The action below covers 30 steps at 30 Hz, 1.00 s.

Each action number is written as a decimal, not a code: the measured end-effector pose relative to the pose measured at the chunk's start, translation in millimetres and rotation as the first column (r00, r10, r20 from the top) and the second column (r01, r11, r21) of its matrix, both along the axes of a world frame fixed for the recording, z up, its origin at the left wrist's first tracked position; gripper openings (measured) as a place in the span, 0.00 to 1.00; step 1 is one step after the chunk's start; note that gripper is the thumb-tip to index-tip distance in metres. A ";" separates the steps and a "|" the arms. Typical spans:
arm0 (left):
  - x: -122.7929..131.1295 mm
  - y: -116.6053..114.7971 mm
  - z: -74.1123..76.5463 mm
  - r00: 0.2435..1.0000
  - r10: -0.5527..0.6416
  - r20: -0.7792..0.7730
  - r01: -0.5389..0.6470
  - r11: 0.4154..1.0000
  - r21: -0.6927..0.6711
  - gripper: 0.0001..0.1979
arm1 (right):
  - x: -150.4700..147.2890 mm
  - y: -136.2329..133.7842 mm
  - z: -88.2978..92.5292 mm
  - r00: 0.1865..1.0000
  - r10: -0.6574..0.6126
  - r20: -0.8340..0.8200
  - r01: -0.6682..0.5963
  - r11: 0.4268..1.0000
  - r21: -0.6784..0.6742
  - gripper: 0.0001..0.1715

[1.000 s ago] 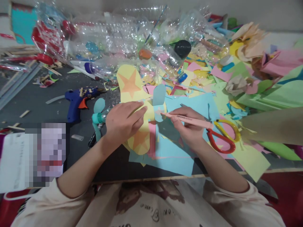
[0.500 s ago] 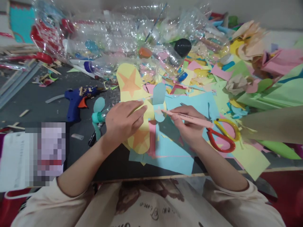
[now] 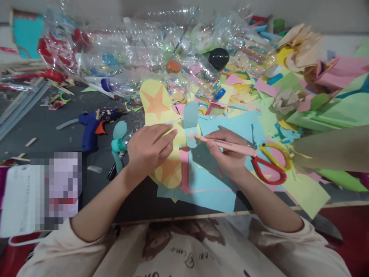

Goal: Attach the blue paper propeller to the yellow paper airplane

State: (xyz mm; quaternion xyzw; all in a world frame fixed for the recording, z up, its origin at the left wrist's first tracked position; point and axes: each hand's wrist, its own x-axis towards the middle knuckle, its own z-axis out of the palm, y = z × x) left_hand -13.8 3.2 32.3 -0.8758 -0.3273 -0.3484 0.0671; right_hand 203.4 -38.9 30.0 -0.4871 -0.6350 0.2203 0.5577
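My left hand (image 3: 151, 148) is closed around the middle of a model airplane, its fingers over the body. The airplane has a yellow paper wing (image 3: 155, 100) with orange stars, a teal propeller (image 3: 118, 144) at the left and a light-blue paper tail (image 3: 191, 115) at the right. In my right hand (image 3: 227, 152) is a pale pink marker (image 3: 230, 146), gripped like a pen. Its tip meets the flat blue tail piece, where a small pinkish star shape shows. Scissors with red and yellow handles (image 3: 269, 179) lie beside my right wrist.
A blue glue gun (image 3: 90, 129) lies left of the propeller. Clear plastic bottles (image 3: 138, 46) are heaped at the back. Coloured paper scraps (image 3: 239, 86) and crumpled paper (image 3: 300, 54) spread over the right. Light-blue sheets (image 3: 213, 192) lie under the airplane; a phone-like blurred object (image 3: 65, 184) sits at left.
The marker tip stays at the blue tail piece with only a slight shift. My left hand keeps its hold on the airplane. The camera view has moved a little.
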 end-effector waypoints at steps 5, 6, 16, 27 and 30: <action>1.0 0.5 0.4 1.000 0.009 -0.014 -0.008 0.999 0.049 0.08 | 0.4 -0.2 -0.4 0.999 -0.009 -0.030 0.010 1.000 0.012 0.06; 1.4 0.6 0.6 1.000 0.008 -0.010 -0.007 0.999 0.053 0.07 | 0.5 -0.2 -0.2 1.000 -0.002 -0.023 0.003 1.000 0.013 0.06; 0.4 -0.3 1.1 1.000 0.005 -0.019 -0.005 1.000 0.020 0.09 | -1.6 -4.2 0.5 0.999 0.030 0.019 -0.031 0.998 0.057 0.07; -2.4 0.1 -0.1 0.999 -0.007 -0.045 0.006 1.000 -0.018 0.09 | -4.0 -4.5 -4.6 0.998 0.069 0.013 -0.069 0.997 0.023 0.08; -1.6 0.3 -0.2 1.000 -0.009 -0.028 0.009 1.000 0.006 0.09 | -3.9 -5.2 -5.7 0.993 0.114 0.008 -0.115 0.993 0.009 0.09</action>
